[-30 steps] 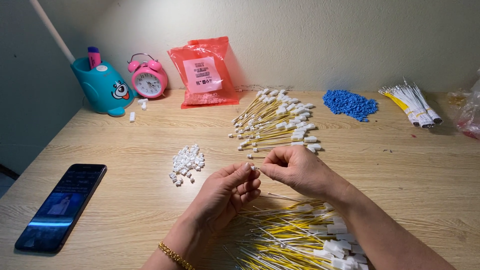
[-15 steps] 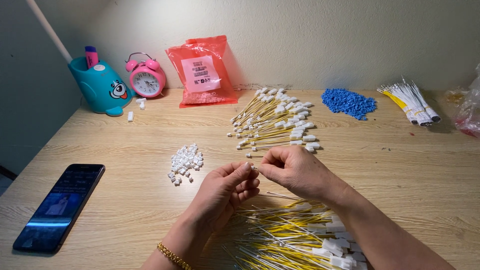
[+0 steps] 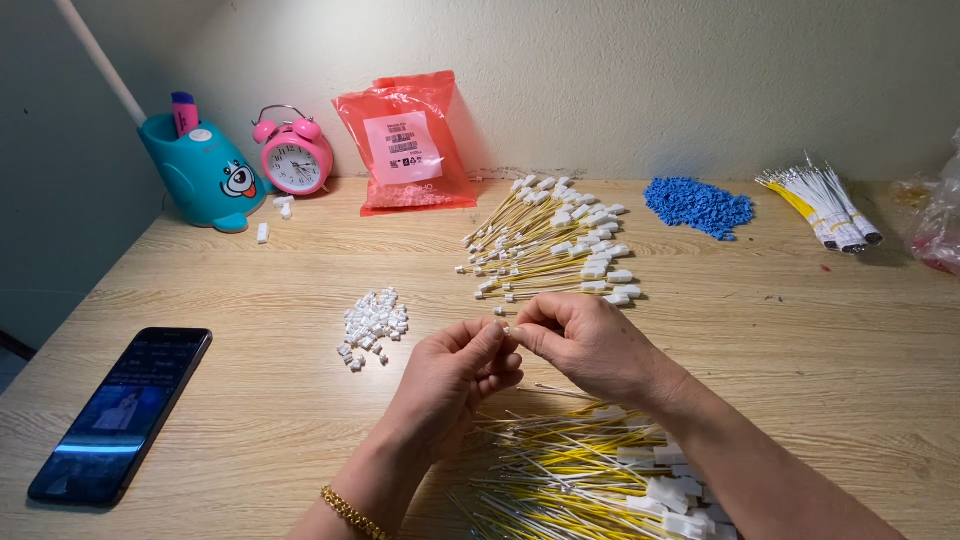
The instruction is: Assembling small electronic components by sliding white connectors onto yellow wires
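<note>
My left hand [image 3: 455,375] and my right hand [image 3: 585,345] meet fingertip to fingertip above the table's middle. Between them they pinch a small white plastic connector [image 3: 507,328] on a thin wire; most of the wire is hidden by the fingers. Left of the hands lies a small pile of loose white connectors [image 3: 372,322]. Beneath my wrists spreads a heap of yellow and white wires [image 3: 590,480] with white plugs at one end. Beyond the hands lies a fanned pile of finished yellow wires with white connectors [image 3: 555,245].
A black phone [image 3: 122,412] with a lit screen lies at the left front. At the back stand a teal pen holder [image 3: 205,175], a pink alarm clock [image 3: 296,155] and a red plastic bag [image 3: 408,140]. Blue small parts [image 3: 698,206] and a wire bundle [image 3: 822,205] lie far right.
Both hands stay together at the same spot; the fingers have only shifted slightly around the small connector.
</note>
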